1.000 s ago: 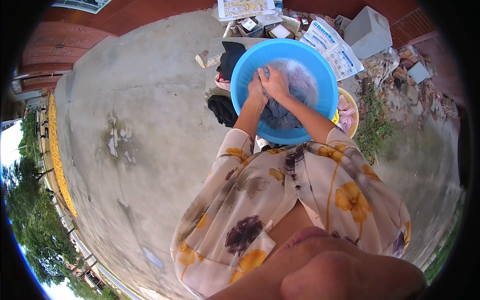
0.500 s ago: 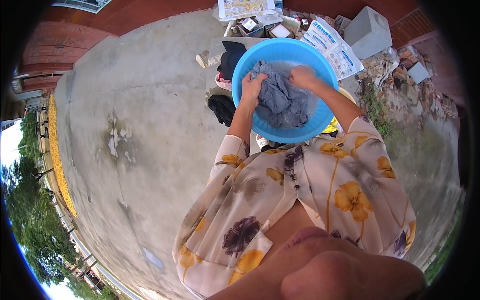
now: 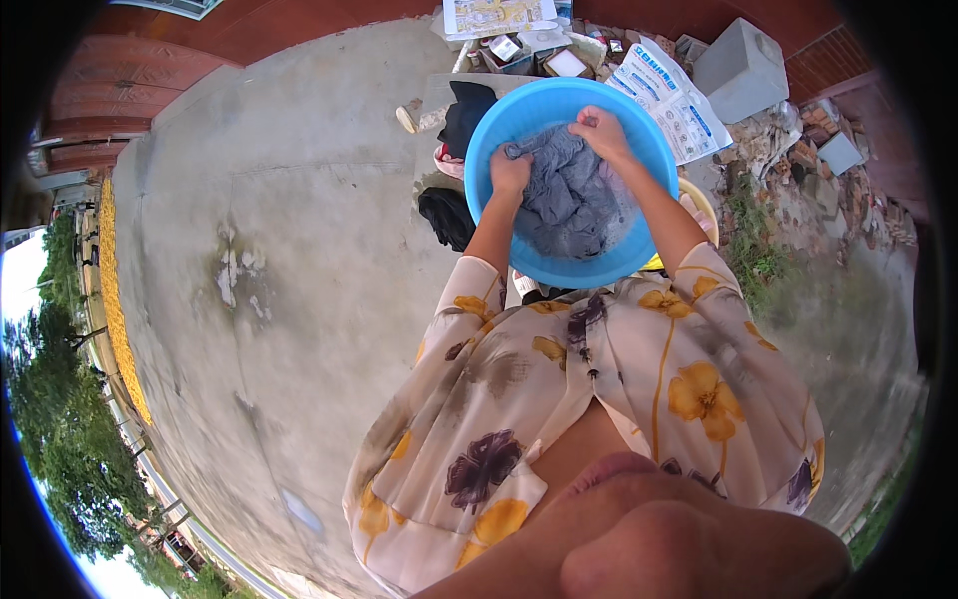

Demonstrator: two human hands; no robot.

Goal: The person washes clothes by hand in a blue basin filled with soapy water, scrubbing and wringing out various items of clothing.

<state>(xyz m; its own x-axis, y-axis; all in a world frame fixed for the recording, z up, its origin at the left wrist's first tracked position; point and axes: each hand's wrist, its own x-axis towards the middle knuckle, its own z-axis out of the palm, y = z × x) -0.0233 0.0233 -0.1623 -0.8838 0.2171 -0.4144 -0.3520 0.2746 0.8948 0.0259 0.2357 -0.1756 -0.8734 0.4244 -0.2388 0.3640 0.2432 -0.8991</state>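
A round blue plastic basin (image 3: 499,130) stands on the concrete in front of me. Inside it lies a wet grey-blue garment (image 3: 574,200), spread between both hands and lifted above the water. My left hand (image 3: 511,172) grips the cloth's left edge near the basin's left wall. At the far side of the basin, my right hand (image 3: 599,132) holds the cloth's upper right part. Both forearms reach in from my floral blouse below.
Dark clothes (image 3: 447,215) lie heaped left of the basin, more black cloth (image 3: 469,110) behind it. A yellow bowl (image 3: 699,205) peeks out at its right. Printed white bags (image 3: 669,95), a grey block (image 3: 738,65), small boxes and rubble sit beyond. Bare concrete (image 3: 279,280) stretches left.
My hands were close together, pressing the cloth down in the basin. They have moved apart and pulled the garment up, spreading it out between them.
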